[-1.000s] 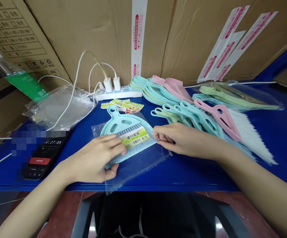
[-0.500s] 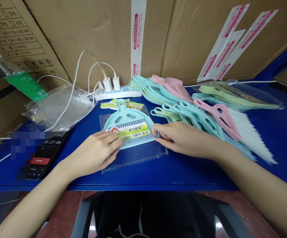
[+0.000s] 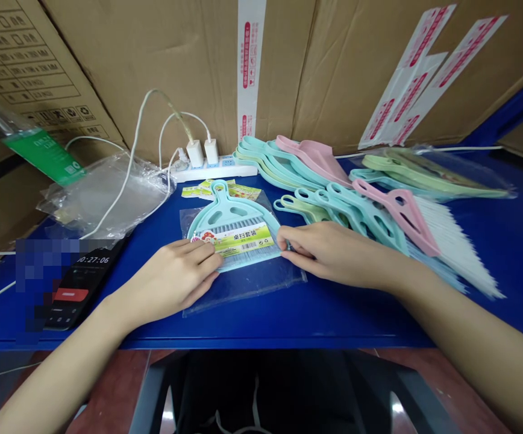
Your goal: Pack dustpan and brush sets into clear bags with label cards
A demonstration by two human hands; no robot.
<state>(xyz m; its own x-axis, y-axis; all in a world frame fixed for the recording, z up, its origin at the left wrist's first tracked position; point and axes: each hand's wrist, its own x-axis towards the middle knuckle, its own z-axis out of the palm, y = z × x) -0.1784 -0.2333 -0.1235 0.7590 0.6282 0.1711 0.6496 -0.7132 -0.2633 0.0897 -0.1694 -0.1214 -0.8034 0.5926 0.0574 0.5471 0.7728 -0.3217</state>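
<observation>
A light-blue dustpan (image 3: pixel 229 199) lies flat on the blue table, a small blue-bristled brush (image 3: pixel 238 263) inside it. A yellow-green printed label card (image 3: pixel 256 237) rests across the bristles. Beneath or around them spreads a clear plastic bag (image 3: pixel 243 293); which of the two I cannot tell. My left hand (image 3: pixel 182 271) grips the dustpan's lower left edge, fingers curled over the label's end. At the right edge, my right hand (image 3: pixel 320 248) pinches the dustpan's rim, with thumb and fingers closed. Its fingertips are partly hidden.
Behind my right hand lie several hand brushes (image 3: pixel 370 217) and stacked dustpans (image 3: pixel 284 160). Bagged dustpans (image 3: pixel 428 175) sit far right. Label cards (image 3: pixel 238 190), a power strip (image 3: pixel 225 172), cables, clear bags (image 3: pixel 112 193), a phone (image 3: pixel 85 283) and a bottle (image 3: pixel 44 154) are left and back.
The whole view has shifted very slightly. Both hands keep their places on the dustpan.
</observation>
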